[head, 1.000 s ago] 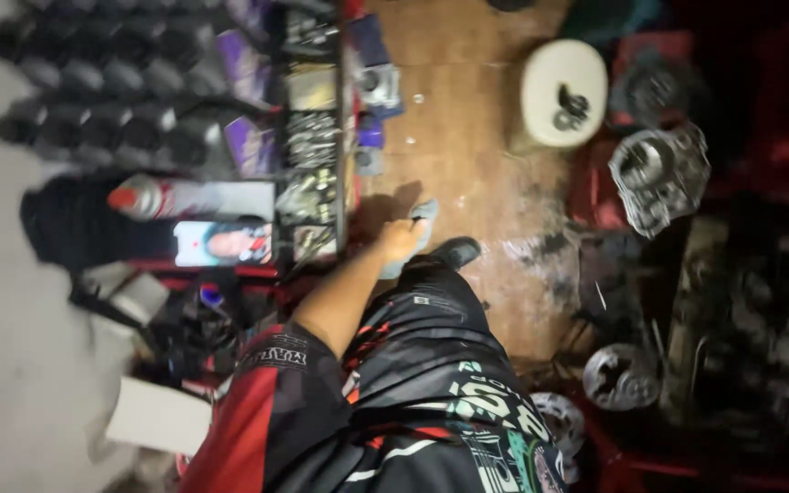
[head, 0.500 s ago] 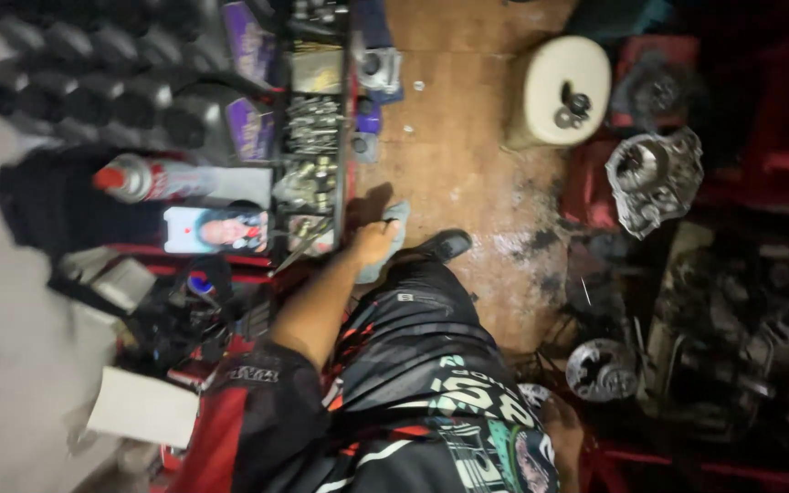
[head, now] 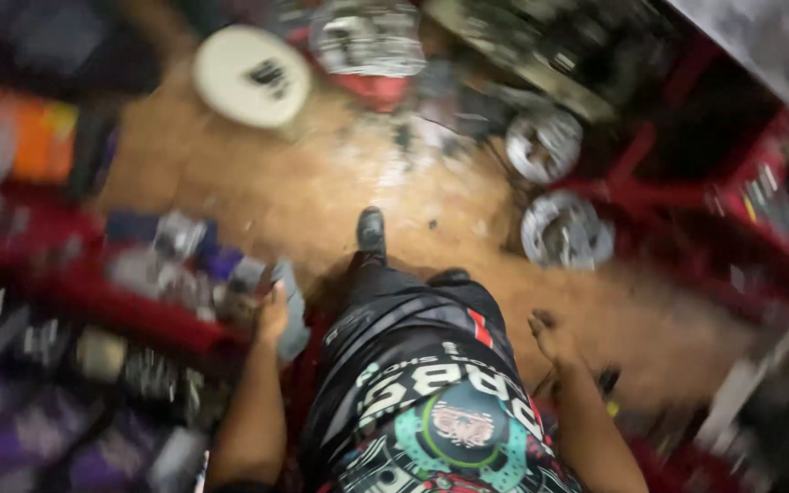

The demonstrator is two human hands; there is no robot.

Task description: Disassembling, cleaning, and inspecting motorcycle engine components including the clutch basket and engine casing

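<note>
— Where's the left hand?

— At about nine o'clock from the person's body, fingers wrapped around a flat grey piece that stands up between the hand and the leg. It's too blurred to say what the piece is.

— And the right hand?

— At three o'clock, hanging loose and holding nothing, fingers lightly curled, above the brown floor.

— What lies around them?

— Just beside the left hand, at nine o'clock, a red shelf crowded with small metal parts. A black shoe points to twelve o'clock. Farther out, a round white container at eleven o'clock, and two round metal engine parts at one to two o'clock, near a red rack.
</note>
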